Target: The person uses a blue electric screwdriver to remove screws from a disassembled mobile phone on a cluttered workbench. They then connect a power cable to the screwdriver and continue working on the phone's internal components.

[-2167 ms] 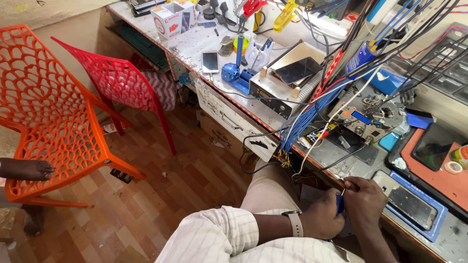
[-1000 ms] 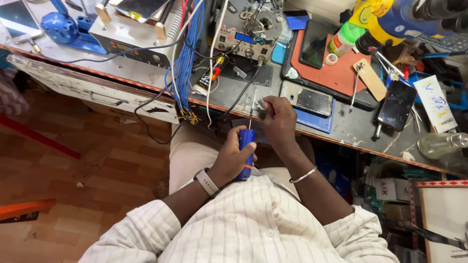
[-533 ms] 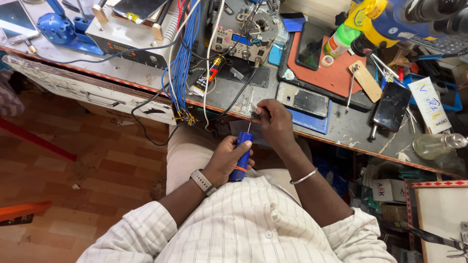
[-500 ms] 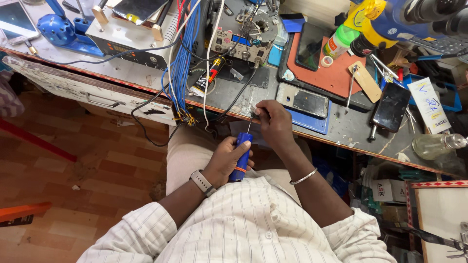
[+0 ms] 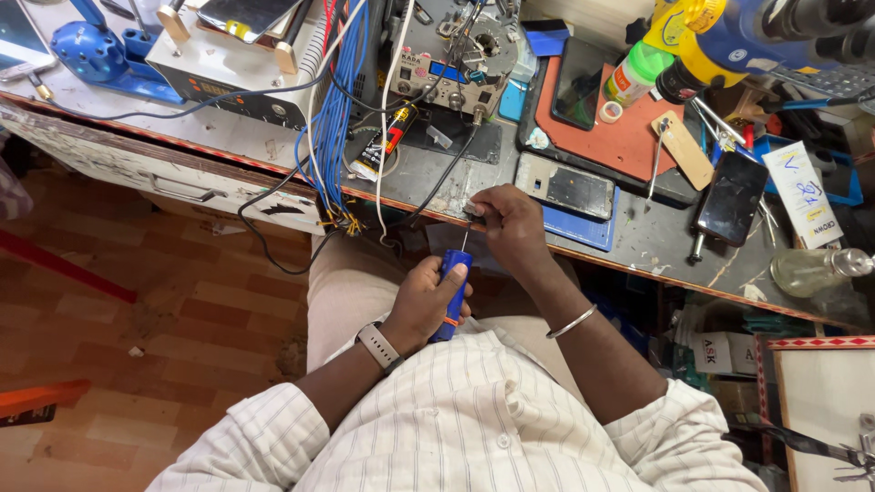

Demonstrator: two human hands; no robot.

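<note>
My left hand (image 5: 421,301) is closed around the blue screwdriver (image 5: 452,293). Right hand (image 5: 507,225) pinches a small part (image 5: 474,210) at the tip – near the workbench (image 5: 273,146) edge.

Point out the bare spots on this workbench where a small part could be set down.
Bare grey bench top lies between the blue mat and the black phone. Another patch sits left of the blue cable bundle. Crowded: the orange mat and beyond. The left hand holds a blue-handled screwdriver; the right hand pinches its tip.

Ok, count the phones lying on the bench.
4: one on the blue mat by the right hand, one further right, one on the red mat, one far left. Clutter may hide others.
</note>
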